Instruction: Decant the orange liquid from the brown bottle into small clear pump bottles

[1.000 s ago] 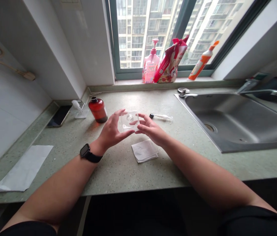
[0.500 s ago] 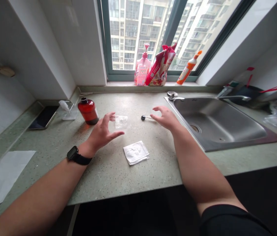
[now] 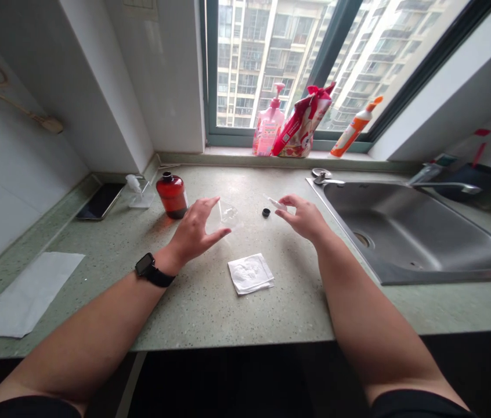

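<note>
My left hand [image 3: 195, 229] curves around a clear plastic box [image 3: 228, 213] on the counter, fingertips at its back edge and thumb at its front. The box looks tilted, and its see-through walls are hard to make out. Between the thumb and fingers of my right hand [image 3: 301, 216] is a small whitish tube [image 3: 277, 203], its tip pointing left. A small round black cap [image 3: 266, 213] lies on the counter just left of that hand. Nearer to me sits a folded white paper tissue [image 3: 251, 274]. A red-brown bottle [image 3: 171, 195] with a black neck stands behind my left hand.
A steel sink [image 3: 385, 278] takes up the right side. At the left are a phone [image 3: 101, 201], a clear stand [image 3: 140, 198] and a white paper sheet [image 3: 32, 290]. A pink pump bottle [image 3: 268, 130], a red bag [image 3: 304, 125] and an orange-white bottle [image 3: 354, 130] line the sill.
My right hand has raised the whitish tube off the counter, apart from the black cap. The clear box has tilted at my left hand. The view has swung a little left.
</note>
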Motion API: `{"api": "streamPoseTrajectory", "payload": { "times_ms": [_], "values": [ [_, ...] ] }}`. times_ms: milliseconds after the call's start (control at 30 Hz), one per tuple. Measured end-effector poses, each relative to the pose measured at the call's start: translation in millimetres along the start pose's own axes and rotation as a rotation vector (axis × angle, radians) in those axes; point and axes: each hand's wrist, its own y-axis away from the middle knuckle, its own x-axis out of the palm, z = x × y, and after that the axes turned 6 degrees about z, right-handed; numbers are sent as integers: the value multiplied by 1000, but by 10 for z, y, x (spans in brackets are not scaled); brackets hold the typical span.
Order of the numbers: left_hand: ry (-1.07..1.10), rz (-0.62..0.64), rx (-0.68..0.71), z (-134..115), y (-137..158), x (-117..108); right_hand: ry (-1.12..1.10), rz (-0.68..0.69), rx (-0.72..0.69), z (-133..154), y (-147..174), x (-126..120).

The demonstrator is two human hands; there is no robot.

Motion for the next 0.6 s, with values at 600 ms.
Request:
{"api": "streamPoseTrajectory", "payload": {
  "times_ms": [600],
  "values": [
    [-55,-22,14,39,8,1,-78,6,-426,473,204,132]
  ]
}}
